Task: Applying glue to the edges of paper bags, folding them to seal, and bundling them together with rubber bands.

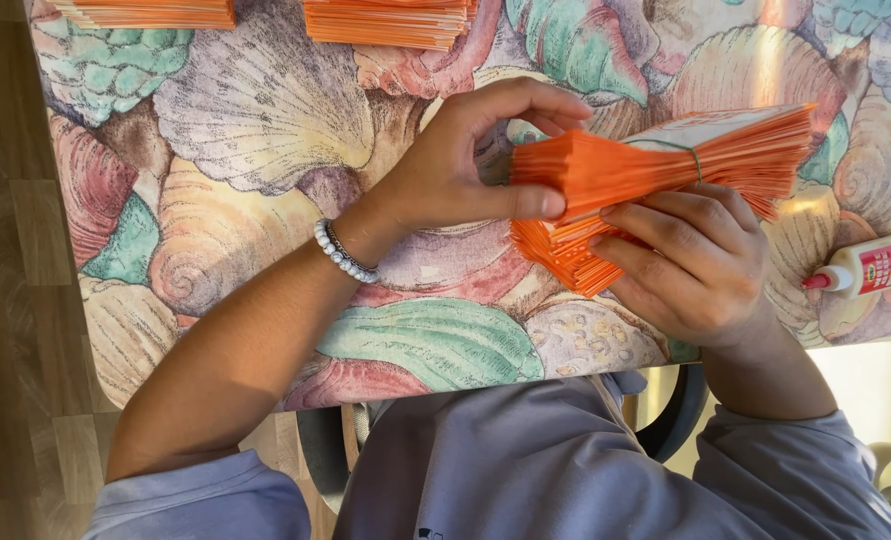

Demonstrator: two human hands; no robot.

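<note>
A thick bundle of orange-edged paper sheets [656, 175], bound around its middle by a thin green rubber band, is held just above the seashell-patterned tablecloth [266, 200]. My right hand [696, 265] grips the bundle from below, near the band. My left hand [476, 160], with a bead bracelet on its wrist, pinches the fanned-out left ends of the sheets between thumb and fingers.
Two more stacks of orange sheets lie at the table's far edge, one stack [151, 12] at the left and another stack [391, 22] near the centre. A white glue bottle with a red tip [866, 268] lies on its side at the right. Wooden floor [16, 300] shows at left.
</note>
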